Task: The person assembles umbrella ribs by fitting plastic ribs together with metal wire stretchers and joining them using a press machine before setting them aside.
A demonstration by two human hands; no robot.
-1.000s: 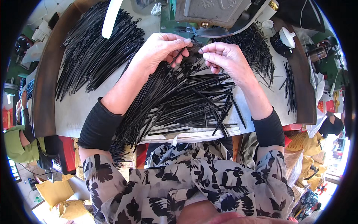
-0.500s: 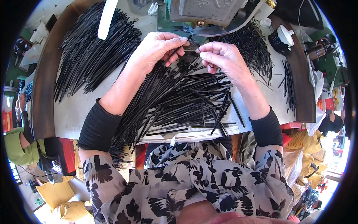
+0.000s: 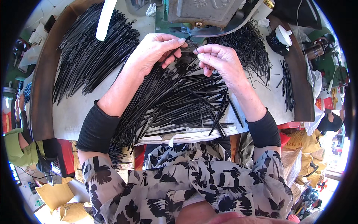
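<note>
My left hand is closed in a pinch on a thin black rod; its tip sticks out past the thumb, close under the machine head. Just to the right, my right hand pinches a thin dark wire-like piece between thumb and forefinger. The ends of the two pieces lie close together; whether they touch is too small to tell. Below both hands spreads a heap of black rods, some with small looped ends.
A grey metal machine with a green base stands at the far middle. A large bundle of black rods lies left, a tangle of thin black wires right. Wooden borders edge the table. A white curved strip hangs at far left.
The whole view has shifted very slightly. Both hands keep the same pinch, close together under the machine.
</note>
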